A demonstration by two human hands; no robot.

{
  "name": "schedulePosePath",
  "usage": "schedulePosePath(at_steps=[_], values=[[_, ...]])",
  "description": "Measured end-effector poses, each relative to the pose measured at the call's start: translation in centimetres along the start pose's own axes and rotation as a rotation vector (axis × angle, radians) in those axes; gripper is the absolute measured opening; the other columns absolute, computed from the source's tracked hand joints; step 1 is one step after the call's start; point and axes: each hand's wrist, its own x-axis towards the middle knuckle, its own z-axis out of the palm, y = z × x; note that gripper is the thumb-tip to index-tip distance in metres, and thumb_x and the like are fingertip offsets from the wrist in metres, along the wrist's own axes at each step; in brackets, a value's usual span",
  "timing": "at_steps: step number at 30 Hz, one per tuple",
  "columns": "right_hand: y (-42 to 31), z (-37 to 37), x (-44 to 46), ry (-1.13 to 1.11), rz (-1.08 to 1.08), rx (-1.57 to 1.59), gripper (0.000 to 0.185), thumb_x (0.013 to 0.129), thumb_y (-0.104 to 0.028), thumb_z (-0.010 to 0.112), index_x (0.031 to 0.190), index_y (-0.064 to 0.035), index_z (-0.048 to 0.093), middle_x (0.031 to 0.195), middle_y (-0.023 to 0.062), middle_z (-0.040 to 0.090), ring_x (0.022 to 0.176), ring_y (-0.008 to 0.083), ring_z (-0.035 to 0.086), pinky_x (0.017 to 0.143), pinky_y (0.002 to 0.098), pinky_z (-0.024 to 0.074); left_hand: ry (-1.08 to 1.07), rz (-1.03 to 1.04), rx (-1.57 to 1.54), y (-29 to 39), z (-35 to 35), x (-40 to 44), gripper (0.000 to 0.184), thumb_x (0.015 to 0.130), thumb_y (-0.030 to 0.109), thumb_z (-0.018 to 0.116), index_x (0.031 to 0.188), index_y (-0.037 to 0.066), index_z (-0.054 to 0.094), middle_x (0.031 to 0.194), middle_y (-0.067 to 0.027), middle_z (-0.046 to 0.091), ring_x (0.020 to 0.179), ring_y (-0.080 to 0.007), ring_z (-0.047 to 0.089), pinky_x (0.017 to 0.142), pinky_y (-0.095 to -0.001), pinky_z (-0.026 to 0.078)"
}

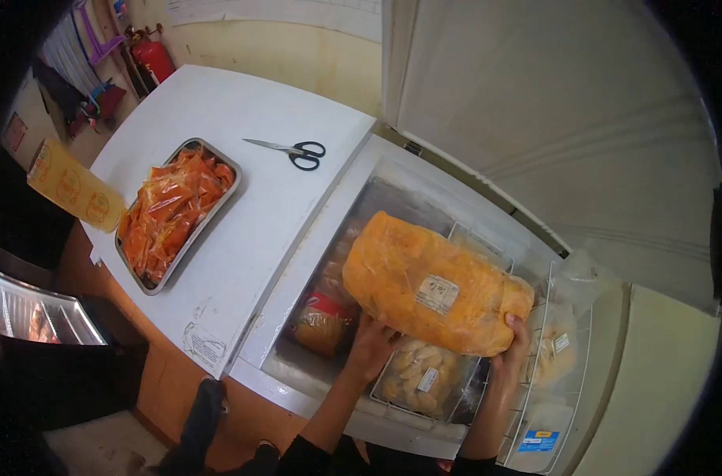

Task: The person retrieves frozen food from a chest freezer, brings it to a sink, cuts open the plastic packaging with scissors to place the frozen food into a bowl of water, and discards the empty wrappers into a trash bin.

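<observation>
A large plastic-wrapped orange block [392, 270] with a white label is held over the open chest freezer [301, 297]. My left hand [372, 347] supports its lower left side, with the fingers partly hidden beneath it. At the lower right end, my right hand [516, 349] grips it with the thumb on top. Below the block, a bag of pale pieces [416, 377] with a label lies in a wire basket. Left of it in the freezer is a bag with a red band [326, 309]; its contents are hard to make out.
On the closed white lid [242, 222] lie scissors [293, 151] and a metal tray [235, 190] of orange bagged food. The raised lid [551, 103] stands at the right. More bags [555, 345] sit in the right wire basket. A fire extinguisher [152, 59] is at the back left.
</observation>
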Motion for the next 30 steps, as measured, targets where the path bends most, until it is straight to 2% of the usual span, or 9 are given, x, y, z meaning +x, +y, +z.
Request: schedulePosePath(at_steps=[3, 5, 11, 17, 24, 26, 27, 28, 30], values=[[1.7, -0.2, -0.9, 0.0, -0.058, 0.053, 0.057, 0.068, -0.02, 0.06, 0.118, 0.0034, 0.045, 0.11, 0.0135, 0.055, 0.1, 0.0269, 0.055, 0.087, 0.0372, 0.0458, -0.039, -0.017, -0.004, 0.8, -0.5, 0.4, 0.056, 0.085, 0.028, 0.055, 0.133, 0.021, 0.026, 0.13, -0.0039, 0.039, 0.122, -0.0232, 0.037, 0.098, -0.0468, 0.034], [2.5, -1.0, -1.1, 0.008, -0.071, 0.079, 0.057, 0.068, -0.02, 0.06, 0.118, 0.0031, 0.045, 0.11, 0.0133, 0.055, 0.101, 0.0268, 0.055, 0.087, 0.0372, 0.0454, -0.086, 0.051, 0.04, 1.6, 0.5, 0.2, 0.057, 0.084, 0.024, 0.056, 0.133, 0.02, 0.027, 0.13, -0.0042, 0.039, 0.119, -0.0234, 0.041, 0.096, -0.0456, 0.037], [3.6, -2.1, -1.7, -0.052, -0.083, 0.227, 0.061, 0.067, -0.02, 0.06, 0.121, 0.0026, 0.043, 0.114, 0.0129, 0.054, 0.103, 0.0271, 0.054, 0.089, 0.0373, 0.0448, -0.09, 0.081, 0.099, 2.7, 1.2, -0.7, 0.059, 0.081, 0.02, 0.059, 0.131, 0.014, 0.029, 0.127, -0.0062, 0.042, 0.117, -0.0226, 0.043, 0.093, -0.0426, 0.04], [3.6, -2.8, -2.0, -0.131, -0.071, 0.291, 0.063, 0.068, -0.021, 0.059, 0.123, 0.0012, 0.041, 0.117, 0.0134, 0.052, 0.105, 0.0279, 0.053, 0.091, 0.0383, 0.0442, -0.042, 0.11, 0.134, 2.7, 2.0, -1.5, 0.06, 0.079, 0.019, 0.06, 0.13, 0.012, 0.029, 0.126, -0.0073, 0.044, 0.115, -0.0248, 0.045, 0.094, -0.0438, 0.04], [3.5, -3.8, -2.7, -0.221, -0.025, 0.335, 0.066, 0.066, -0.021, 0.063, 0.124, 0.0009, 0.04, 0.118, 0.0135, 0.052, 0.106, 0.0278, 0.052, 0.091, 0.0401, 0.0439, -0.018, 0.133, 0.118, 2.2, 1.7, -1.9, 0.057, 0.08, 0.024, 0.058, 0.128, 0.01, 0.032, 0.125, -0.008, 0.046, 0.116, -0.0236, 0.045, 0.096, -0.0434, 0.039], [3.3, -4.3, -3.0, -0.263, 0.002, 0.317, 0.068, 0.066, -0.023, 0.066, 0.124, 0.001, 0.04, 0.118, 0.0135, 0.051, 0.107, 0.0279, 0.052, 0.091, 0.0406, 0.0439, -0.055, 0.098, -0.029, 2.0, 1.7, -1.8, 0.054, 0.081, 0.029, 0.056, 0.127, 0.009, 0.036, 0.125, -0.0079, 0.046, 0.114, -0.0241, 0.046, 0.095, -0.043, 0.038], [3.0, -4.6, -3.2, -0.284, 0.033, 0.291, 0.077, 0.06, -0.024, 0.07, 0.125, 0.0015, 0.039, 0.119, 0.013, 0.05, 0.109, 0.0277, 0.05, 0.092, 0.0393, 0.0422, -0.041, 0.107, -0.029, 1.8, 1.9, -1.7, 0.054, 0.081, 0.029, 0.056, 0.127, 0.009, 0.036, 0.125, -0.0079, 0.046, 0.114, -0.0241, 0.046, 0.095, -0.043, 0.038], [3.0, -4.7, -3.6, -0.299, 0.066, 0.268, 0.085, 0.054, -0.025, 0.074, 0.126, 0.002, 0.037, 0.12, 0.0124, 0.049, 0.112, 0.0276, 0.048, 0.093, 0.038, 0.0405, 0.036, 0.073, -0.024, 1.7, 2.7, -1.7, 0.053, 0.081, 0.031, 0.054, 0.126, 0.008, 0.037, 0.124, -0.0087, 0.047, 0.112, -0.0246, 0.047, 0.094, -0.0424, 0.04], [3.7, -6.2, -4.3, -0.361, 0.125, 0.207, 0.084, 0.058, -0.03, 0.073, 0.126, 0.0022, 0.037, 0.121, 0.0129, 0.049, 0.112, 0.0277, 0.048, 0.094, 0.038, 0.0398, 0.147, 0.017, -0.005, 1.5, 2.8, -1.7, 0.053, 0.081, 0.032, 0.053, 0.126, 0.007, 0.039, 0.122, -0.0096, 0.048, 0.11, -0.0251, 0.049, 0.092, -0.0417, 0.041]])
